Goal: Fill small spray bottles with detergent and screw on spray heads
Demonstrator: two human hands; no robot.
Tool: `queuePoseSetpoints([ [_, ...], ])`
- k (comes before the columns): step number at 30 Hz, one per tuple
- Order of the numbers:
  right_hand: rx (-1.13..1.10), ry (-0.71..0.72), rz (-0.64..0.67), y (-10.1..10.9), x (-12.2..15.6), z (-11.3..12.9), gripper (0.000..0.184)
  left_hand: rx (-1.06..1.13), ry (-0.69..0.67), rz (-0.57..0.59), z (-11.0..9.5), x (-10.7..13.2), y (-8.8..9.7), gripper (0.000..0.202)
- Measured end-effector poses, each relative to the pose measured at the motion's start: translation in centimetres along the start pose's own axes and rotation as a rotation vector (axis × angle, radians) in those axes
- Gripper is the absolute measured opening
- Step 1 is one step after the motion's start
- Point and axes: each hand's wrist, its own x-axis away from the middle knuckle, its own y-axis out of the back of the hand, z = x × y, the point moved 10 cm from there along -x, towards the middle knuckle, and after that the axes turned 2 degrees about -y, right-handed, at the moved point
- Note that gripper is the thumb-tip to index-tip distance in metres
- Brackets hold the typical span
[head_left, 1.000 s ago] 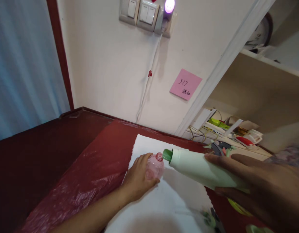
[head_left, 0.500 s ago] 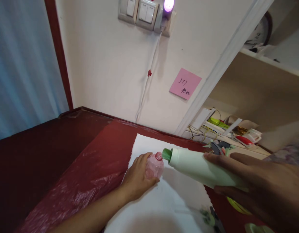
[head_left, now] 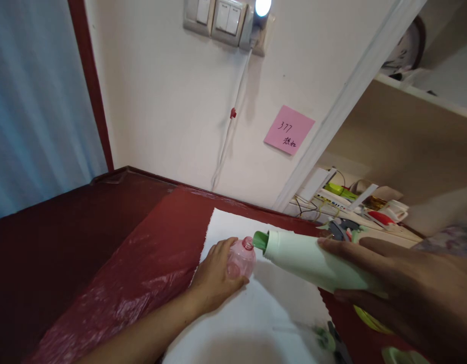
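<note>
A small clear pink bottle [head_left: 242,260] with an uncapped neck stands on the white sheet [head_left: 252,318]. My left hand [head_left: 217,278] is closed around its left side. From the right, my right hand [head_left: 400,288] grips a pale green bottle [head_left: 309,258] tipped on its side. The darker green spout [head_left: 260,241] of that bottle points left, right at the pink bottle's mouth. Whether liquid is passing between them is hard to make out. Part of my right palm and the green bottle's base are hidden.
Behind the sheet rises a wall with a pink note [head_left: 289,130], switches [head_left: 228,17] and a hanging white cable [head_left: 233,114]. Red plastic film [head_left: 142,253] covers the table. A cluttered shelf [head_left: 404,230] lies to the right. Several greenish objects sit at the lower right.
Both hands and both bottles hold nearly the same place. The plugged-in light on the wall has turned from purple to white-blue.
</note>
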Motion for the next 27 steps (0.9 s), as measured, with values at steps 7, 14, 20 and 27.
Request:
queuePoseSetpoints([
  [7,-0.016,-0.003,0.016,-0.06,0.14,-0.04,0.042,0.004,-0.005,-0.007,0.27,0.02,-0.14,0.080],
  [14,-0.027,-0.012,-0.001,0.03,0.22,-0.16,0.041,0.013,-0.009,-0.007,0.18,-0.10,-0.10,0.078],
  [20,-0.042,-0.021,0.026,0.14,-0.10,-0.11,0.042,0.018,-0.010,-0.003,0.05,0.07,-0.06,0.078],
  [27,-0.058,-0.017,0.020,0.24,-0.14,-0.03,0.043,0.017,-0.017,-0.010,0.16,0.01,-0.09,0.078],
])
